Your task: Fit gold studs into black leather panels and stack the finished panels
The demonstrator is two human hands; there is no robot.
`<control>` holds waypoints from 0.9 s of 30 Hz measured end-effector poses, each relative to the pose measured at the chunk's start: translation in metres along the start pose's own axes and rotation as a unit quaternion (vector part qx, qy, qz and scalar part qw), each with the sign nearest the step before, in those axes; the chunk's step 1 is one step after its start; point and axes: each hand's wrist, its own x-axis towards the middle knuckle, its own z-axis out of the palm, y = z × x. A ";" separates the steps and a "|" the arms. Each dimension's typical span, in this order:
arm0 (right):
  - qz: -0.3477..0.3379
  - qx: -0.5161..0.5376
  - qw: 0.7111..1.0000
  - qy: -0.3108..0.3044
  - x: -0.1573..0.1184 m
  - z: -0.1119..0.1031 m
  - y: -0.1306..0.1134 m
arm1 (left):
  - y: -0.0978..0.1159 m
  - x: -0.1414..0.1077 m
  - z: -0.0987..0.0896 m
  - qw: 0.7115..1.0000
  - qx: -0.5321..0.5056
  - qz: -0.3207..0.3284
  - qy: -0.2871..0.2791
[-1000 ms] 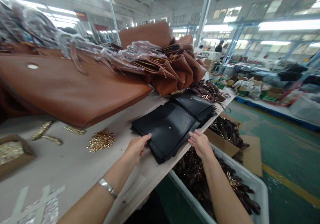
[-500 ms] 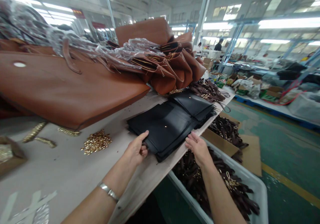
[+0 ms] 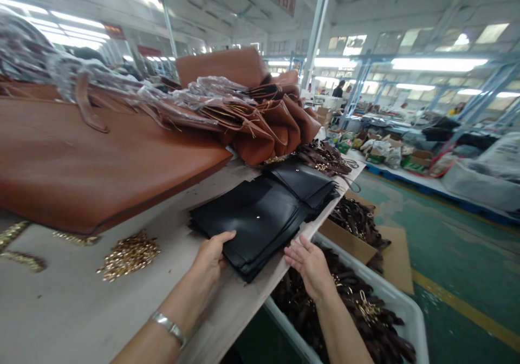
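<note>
Black stack (image 3: 255, 228) on table (image 3: 81, 310)

Rests left hand (image 3: 207, 264) at the stack's left edge, thumb on top, fingers curled; cannot tell whether pinching. Holds right hand (image 3: 309, 266) beside the stack's right edge, fingers slightly spread. Gold pieces (image 3: 130, 254) left of the stack.

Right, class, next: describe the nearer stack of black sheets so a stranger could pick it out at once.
Start at the pale table with the large brown bag on it. Along the table's right-hand edge, two stacks of flat black sheets lie one beyond the other. Unlike the farther stack, the nearer stack sits between the left hand and the right hand.
</note>
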 end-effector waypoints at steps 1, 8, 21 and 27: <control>0.005 0.012 1.000 -0.006 -0.003 0.001 0.002 | 0.000 -0.002 -0.005 1.000 -0.005 -0.002 0.001; 0.047 0.096 0.989 -0.105 -0.027 0.022 0.019 | -0.007 -0.035 -0.037 0.998 -0.045 -0.024 0.024; 0.007 0.012 0.991 -0.132 -0.018 0.058 0.030 | -0.048 -0.073 -0.056 0.994 -0.063 0.082 0.026; -0.124 0.009 0.985 -0.116 0.004 0.048 -0.046 | 0.006 -0.089 0.016 0.975 -0.113 0.159 -0.105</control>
